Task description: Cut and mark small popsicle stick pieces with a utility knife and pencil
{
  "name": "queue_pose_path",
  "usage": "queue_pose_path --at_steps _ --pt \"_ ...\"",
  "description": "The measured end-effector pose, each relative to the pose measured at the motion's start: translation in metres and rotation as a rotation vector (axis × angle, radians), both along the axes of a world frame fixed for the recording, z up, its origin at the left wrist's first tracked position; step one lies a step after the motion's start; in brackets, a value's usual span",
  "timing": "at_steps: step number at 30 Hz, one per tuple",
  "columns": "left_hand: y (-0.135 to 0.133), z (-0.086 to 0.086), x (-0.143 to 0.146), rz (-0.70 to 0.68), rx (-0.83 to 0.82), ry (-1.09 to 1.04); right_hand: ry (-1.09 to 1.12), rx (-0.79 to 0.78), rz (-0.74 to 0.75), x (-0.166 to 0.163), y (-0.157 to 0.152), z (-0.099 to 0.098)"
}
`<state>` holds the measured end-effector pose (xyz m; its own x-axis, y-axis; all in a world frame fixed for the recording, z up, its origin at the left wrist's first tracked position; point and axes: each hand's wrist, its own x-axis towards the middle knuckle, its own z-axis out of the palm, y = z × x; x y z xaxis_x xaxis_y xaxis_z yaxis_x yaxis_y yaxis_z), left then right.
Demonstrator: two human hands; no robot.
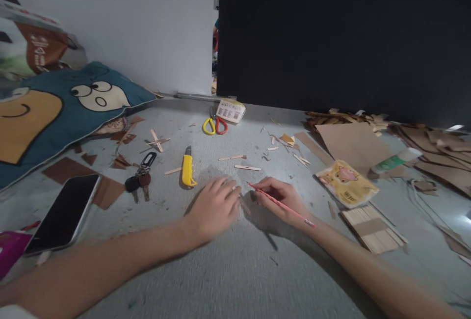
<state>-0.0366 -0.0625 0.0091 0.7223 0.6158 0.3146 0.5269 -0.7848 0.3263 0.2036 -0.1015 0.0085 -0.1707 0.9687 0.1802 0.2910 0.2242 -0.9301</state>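
My right hand (277, 199) is closed around a pink-red pencil (283, 205), its point aimed left toward my other hand. Low over the tabletop, my left hand (215, 207) has its fingers bent together on a small craft stick (244, 204), mostly hidden beneath them. Just beyond the hands lie two loose craft sticks, a plain one (248, 167) and a dark-tipped one (232, 158). A yellow box cutter (188, 169) rests left of them, partly over another stick (172, 171).
Scissors (215, 125) lie by a small packet (230, 111) at the back. Left are keys (142, 180), a phone (66, 211) and a blue cushion (81, 98). Right are a yellow packet (346, 183), bundled craft sticks (373, 228), a glue tube (395, 160) and cardboard (353, 142).
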Motion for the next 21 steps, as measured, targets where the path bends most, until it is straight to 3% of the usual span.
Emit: queue_pose_path --at_steps 5,13,21 --pt "-0.039 -0.004 -0.005 0.000 -0.011 0.160 0.019 0.031 0.036 0.002 -0.002 0.000" --pt "-0.037 -0.003 -0.007 -0.033 -0.112 0.190 -0.085 0.047 0.002 0.000 -0.003 -0.002" --pt "-0.042 -0.003 -0.009 -0.055 -0.151 0.164 -0.212 0.188 -0.044 0.002 -0.004 -0.007"
